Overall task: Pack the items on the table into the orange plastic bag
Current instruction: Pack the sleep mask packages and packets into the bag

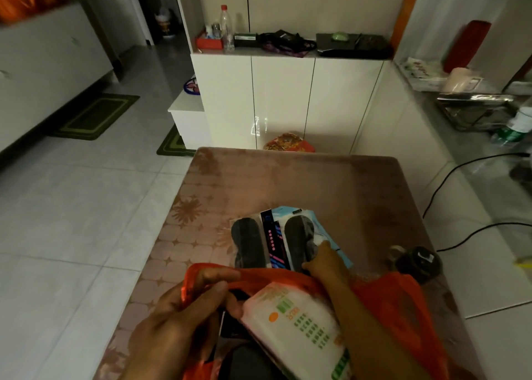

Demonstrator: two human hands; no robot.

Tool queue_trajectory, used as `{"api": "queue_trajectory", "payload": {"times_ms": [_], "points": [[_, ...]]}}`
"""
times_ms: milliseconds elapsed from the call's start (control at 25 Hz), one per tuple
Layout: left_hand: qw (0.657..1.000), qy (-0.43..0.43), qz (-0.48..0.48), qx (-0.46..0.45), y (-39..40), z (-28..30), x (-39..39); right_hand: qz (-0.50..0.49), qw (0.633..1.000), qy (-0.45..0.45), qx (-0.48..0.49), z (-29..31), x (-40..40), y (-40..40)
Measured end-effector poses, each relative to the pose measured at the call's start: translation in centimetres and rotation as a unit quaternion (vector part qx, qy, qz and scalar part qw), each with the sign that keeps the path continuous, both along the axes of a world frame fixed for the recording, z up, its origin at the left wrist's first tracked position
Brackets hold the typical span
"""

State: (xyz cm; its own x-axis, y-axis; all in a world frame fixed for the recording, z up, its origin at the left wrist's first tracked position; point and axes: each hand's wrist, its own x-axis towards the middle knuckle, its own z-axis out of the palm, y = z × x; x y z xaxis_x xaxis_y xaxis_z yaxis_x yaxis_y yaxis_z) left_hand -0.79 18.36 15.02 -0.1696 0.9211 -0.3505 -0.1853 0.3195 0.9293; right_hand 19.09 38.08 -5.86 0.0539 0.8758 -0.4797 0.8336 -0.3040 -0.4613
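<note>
The orange plastic bag [397,302] lies open at the near edge of the table [288,178]. My left hand [178,307] grips its rim and holds the mouth apart. A white packet with green and orange print [302,319] sits inside the bag's mouth. Beyond the bag lies a clear pack of black insoles [250,241] on a blue-backed sheet. My right hand [324,260] reaches over the bag and closes its fingers on the right side of that pack.
A small black object [420,261] and a round bit beside it sit on the table at the right. White cabinets [285,97] stand behind the table. Black cables [466,198] run over the floor at the right.
</note>
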Motion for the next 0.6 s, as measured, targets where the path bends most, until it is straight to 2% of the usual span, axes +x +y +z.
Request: {"api": "queue_trajectory", "payload": {"times_ms": [120, 240, 360, 480, 560, 600], "points": [[1.000, 0.010, -0.012, 0.005, -0.6, 0.3, -0.3, -0.033, 0.985, 0.140, 0.094, 2.8, 0.1, -1.0], [0.998, 0.028, 0.052, 0.002, -1.3, 1.3, -0.2, -0.096, 0.940, 0.275, 0.179, 9.1, 0.9, -3.4], [0.987, 0.068, 0.145, 0.001, -3.2, 1.6, -0.3, -0.071, 0.910, 0.318, 0.257, 16.5, 3.5, -9.2], [0.981, 0.055, 0.182, 0.023, -4.7, 2.2, 0.2, 0.051, 0.932, 0.232, 0.276, 19.5, 7.2, -16.2], [0.984, 0.029, 0.166, 0.054, -5.1, 2.7, 0.8, 0.175, 0.944, 0.114, 0.256, 17.8, 8.8, -18.8], [0.985, 0.018, 0.159, 0.064, -5.3, 2.8, 1.1, 0.260, 0.941, 0.022, 0.216, 16.2, 9.3, -19.6]]}}
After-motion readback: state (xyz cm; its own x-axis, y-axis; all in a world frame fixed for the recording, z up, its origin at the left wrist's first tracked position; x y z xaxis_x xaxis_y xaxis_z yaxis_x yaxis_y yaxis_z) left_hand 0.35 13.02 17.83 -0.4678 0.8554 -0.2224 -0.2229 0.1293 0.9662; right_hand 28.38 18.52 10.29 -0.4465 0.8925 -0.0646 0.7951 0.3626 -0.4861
